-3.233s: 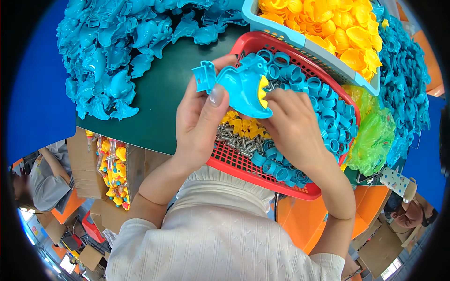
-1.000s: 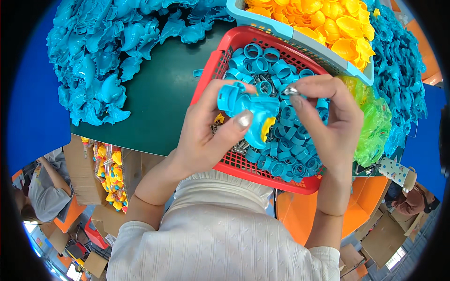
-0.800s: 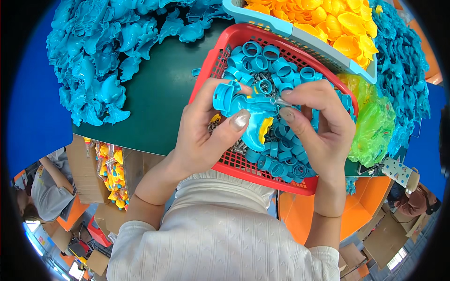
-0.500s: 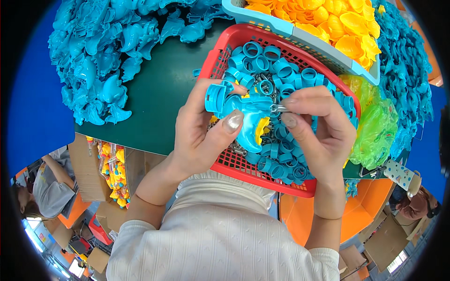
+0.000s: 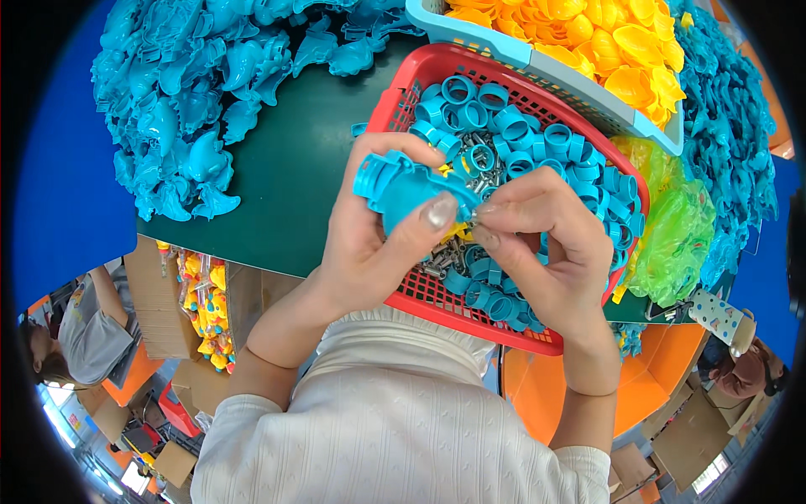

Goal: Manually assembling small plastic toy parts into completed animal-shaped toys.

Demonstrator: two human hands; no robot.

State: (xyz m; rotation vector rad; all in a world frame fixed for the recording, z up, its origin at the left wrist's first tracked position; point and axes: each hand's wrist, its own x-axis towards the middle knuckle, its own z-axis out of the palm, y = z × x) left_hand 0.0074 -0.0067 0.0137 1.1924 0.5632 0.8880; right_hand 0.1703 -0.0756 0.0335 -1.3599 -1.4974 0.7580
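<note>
Since the frame half a second ago, the shell (image 5: 403,197) has tilted over and the right hand (image 5: 558,244) has come in left, to its right end. Left to right: one carton (image 5: 155,294) of yellow toys (image 5: 210,311) below the bench's near edge; one heap of blue parts (image 5: 176,101), too many to count, at the bench's (image 5: 294,168) far left corner; one loose blue piece (image 5: 358,128) by the red basket's left rim. The left hand (image 5: 361,244) has its fingers closed around the one shell, thumb on top, above the red basket (image 5: 470,325). The right thumb and forefinger pinch one metal bit, mostly hidden, against the shell. Both hands cover part of the uncounted rings (image 5: 579,151) and pins (image 5: 437,265). One blue basket (image 5: 478,42) of yellow cups (image 5: 579,34) blocks the red one's far side; one green bag (image 5: 672,252) lies right of it, then a second blue heap (image 5: 730,151) along the bench's right edge.
</note>
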